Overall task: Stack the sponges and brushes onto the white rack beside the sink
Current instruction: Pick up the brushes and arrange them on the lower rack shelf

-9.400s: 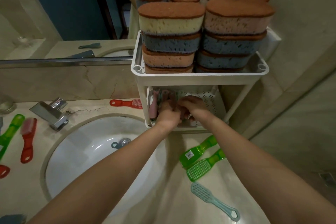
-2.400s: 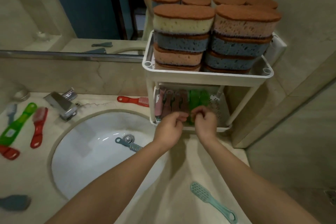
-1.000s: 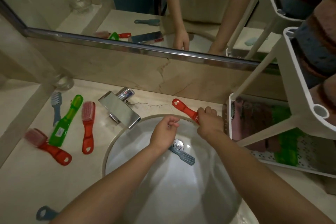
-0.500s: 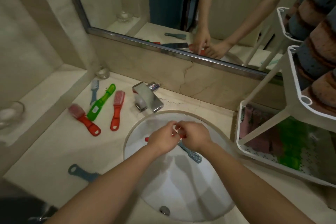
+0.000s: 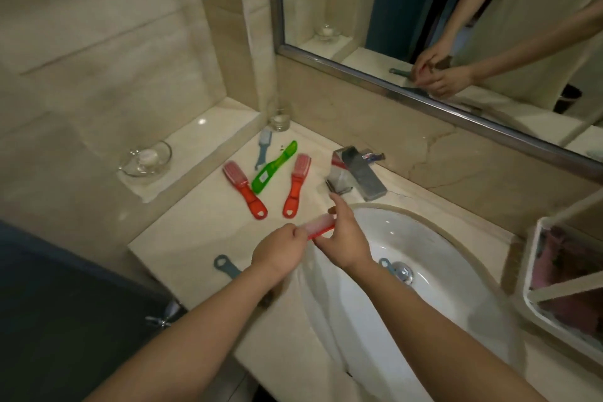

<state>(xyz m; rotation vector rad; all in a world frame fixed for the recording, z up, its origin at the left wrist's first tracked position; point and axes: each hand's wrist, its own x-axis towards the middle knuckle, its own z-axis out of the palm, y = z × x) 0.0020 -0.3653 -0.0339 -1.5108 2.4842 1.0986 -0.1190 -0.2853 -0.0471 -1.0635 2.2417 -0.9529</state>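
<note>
Gripping a red brush point(image 5: 321, 228) between them, both hands meet at mid-frame, just over the left rim of the sink point(image 5: 424, 238). The left hand point(image 5: 280, 251) has its fingers curled round the handle end. The right hand point(image 5: 346, 238) pinches the bristle end between thumb and fingers, with its index finger stretched toward the tap point(image 5: 355, 173). The brush is held clear of the surface point(image 5: 195, 232), its pale bristle side facing the camera.

Up and left of the hands, four more brushes lie on the surface. A pale blue brush point(image 5: 263, 147) sits nearest the corner, with a green brush point(image 5: 274, 166) slanting just beside it. A second red brush point(image 5: 244, 188) lies left of the green handle and a third red brush point(image 5: 295, 184) lies to its right.

Below the left hand, the ring end of a grey-blue brush point(image 5: 225, 266) shows beside the forearm. Another blue brush point(image 5: 385, 263) lies in the sink next to the drain, mostly hidden by the right wrist.

The rack point(image 5: 532, 258) stands at the right edge of the frame, with blurred pink things in its lower tier. A glass dish point(image 5: 146, 158) rests on the ledge at left.
</note>
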